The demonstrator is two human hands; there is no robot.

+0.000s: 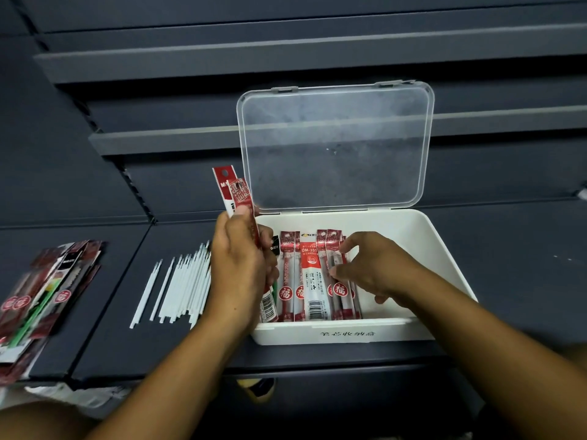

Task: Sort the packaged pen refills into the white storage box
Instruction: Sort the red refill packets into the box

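Refill pack [313,277] label: "DM-201", perhaps "0.5"

- My left grip [236,268] is closed round a few red refill packets [236,192], held upright at the left edge of the white storage box [438,249].
- My right grip [368,265] is inside the box, thumb and fingertips pinching the rightmost packets [341,290] of the row of refill packets [313,281] lying side by side.
- The clear lid [333,147] stands open behind.
- Loose white refill tubes [184,281] lie on the dark shelf [524,281] just left of the box.
- A pile of packets [47,290] lies far left.
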